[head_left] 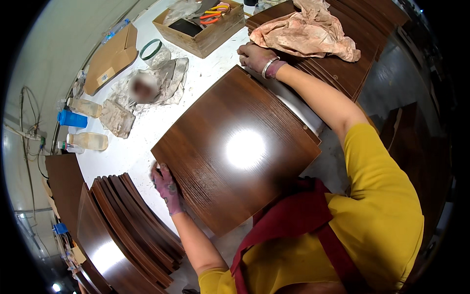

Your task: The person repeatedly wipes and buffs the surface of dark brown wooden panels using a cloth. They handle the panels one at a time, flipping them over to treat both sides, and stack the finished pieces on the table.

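On the white worktable (205,78), dead centre, lay the dark brown wood-grain panel (235,152), flat and turned cornerwise, one panel in hand. My left hand (166,186) gripped its near-left edge, fingers curled over the rim and thumb hidden, so pinching the edge as far as I could tell. My right hand (254,56) sat at the far corner, fingers bent down near the panel's tip; whether it pressed the panel or the table I could not tell.

Risks, as I judged them: the panel had a glossy finish with a hard glare spot, so a slide across the gritty, stained table could scratch the underside. Held only at two opposite spots, it could pivot and knock into the stack of panels (132,220) at near left, or catch the stack under the stained rag (308,32) at far right.

Counts: one panel in hand; two stacks of like panels, sheets too overlapped to count; one rag; one cardboard box of tools (200,24) far centre; two clear bottles (88,141) lying at left, plus one blue cup (72,119); one glass jar (155,53).
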Available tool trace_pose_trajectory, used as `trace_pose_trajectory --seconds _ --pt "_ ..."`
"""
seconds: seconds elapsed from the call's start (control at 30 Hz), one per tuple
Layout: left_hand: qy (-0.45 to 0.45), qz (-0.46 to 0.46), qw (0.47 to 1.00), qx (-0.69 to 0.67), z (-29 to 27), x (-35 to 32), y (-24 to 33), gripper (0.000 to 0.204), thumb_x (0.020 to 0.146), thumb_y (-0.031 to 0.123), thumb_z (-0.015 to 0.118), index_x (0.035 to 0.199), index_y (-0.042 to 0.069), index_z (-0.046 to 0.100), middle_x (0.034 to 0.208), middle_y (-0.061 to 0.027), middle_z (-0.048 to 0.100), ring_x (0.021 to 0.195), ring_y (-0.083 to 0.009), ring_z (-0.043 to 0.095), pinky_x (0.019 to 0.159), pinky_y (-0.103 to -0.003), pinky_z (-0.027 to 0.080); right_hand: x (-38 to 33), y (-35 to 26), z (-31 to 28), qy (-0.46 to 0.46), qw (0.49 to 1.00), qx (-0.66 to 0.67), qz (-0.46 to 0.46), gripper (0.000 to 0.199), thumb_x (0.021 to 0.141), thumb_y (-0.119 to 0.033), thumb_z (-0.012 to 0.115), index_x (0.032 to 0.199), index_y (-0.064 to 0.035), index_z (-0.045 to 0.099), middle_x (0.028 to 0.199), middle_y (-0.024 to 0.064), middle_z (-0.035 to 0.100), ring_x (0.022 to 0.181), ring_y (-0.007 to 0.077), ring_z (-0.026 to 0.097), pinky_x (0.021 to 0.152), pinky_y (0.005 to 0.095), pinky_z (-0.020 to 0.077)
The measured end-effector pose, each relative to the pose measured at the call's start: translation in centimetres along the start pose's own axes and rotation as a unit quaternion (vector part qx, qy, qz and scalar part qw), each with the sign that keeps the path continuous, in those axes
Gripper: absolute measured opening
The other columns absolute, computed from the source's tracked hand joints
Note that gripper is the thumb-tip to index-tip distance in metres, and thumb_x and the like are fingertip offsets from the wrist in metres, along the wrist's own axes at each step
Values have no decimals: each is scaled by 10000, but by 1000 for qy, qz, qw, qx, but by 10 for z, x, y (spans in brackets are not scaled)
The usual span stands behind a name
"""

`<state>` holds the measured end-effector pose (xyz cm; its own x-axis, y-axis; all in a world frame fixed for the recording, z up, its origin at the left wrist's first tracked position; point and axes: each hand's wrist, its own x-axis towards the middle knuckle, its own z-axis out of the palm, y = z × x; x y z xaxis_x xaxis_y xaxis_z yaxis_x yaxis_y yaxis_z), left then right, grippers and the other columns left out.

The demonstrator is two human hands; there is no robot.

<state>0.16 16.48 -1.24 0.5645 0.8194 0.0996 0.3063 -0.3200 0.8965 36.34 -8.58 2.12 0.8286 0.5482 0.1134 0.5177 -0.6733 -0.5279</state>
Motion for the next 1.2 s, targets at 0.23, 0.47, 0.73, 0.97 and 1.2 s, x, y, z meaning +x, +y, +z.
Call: trace_pose_trajectory --seconds 0.23,0.47,0.73,0.97,1.2 --pt "-171 324 865 343 68 -48 69 470 907 256 608 1344 107 518 1377 -161 481 1308 -348 413 1117 -468 294 -2 13 13 -26 977 206 53 336 839 -197 619 1151 -76 642 919 99 691 826 166 641 748 302 501" --pt "-186 295 847 401 77 -51 70 523 896 304 604 1379 139 488 1436 -140 425 1363 -353 345 1142 -491 242 -19 7 3 10 987 157 25 336 818 -199 626 1124 -63 652 945 106 689 823 228 657 777 337 505" --pt "-168 311 834 423 82 -51 64 538 905 317 593 1400 146 469 1445 -131 424 1367 -335 342 1130 -477 254 -33 22 9 -27 983 179 -18 287 803 -157 654 1073 -58 657 957 101 689 887 244 641 812 333 490" --pt "-147 335 827 427 82 -54 60 502 939 322 555 1400 143 467 1444 -131 428 1358 -345 360 1124 -476 265 -152 27 -22 -42 970 236 -28 217 847 -138 647 1030 -22 644 950 80 670 867 181 644 773 316 507" --pt "-126 320 836 428 83 -55 54 507 946 367 534 1409 178 455 1455 -115 421 1374 -332 347 1124 -501 256 -271 46 -50 -33 975 184 -120 240 910 -214 631 1085 -50 628 1009 100 635 917 250 629 809 341 500"
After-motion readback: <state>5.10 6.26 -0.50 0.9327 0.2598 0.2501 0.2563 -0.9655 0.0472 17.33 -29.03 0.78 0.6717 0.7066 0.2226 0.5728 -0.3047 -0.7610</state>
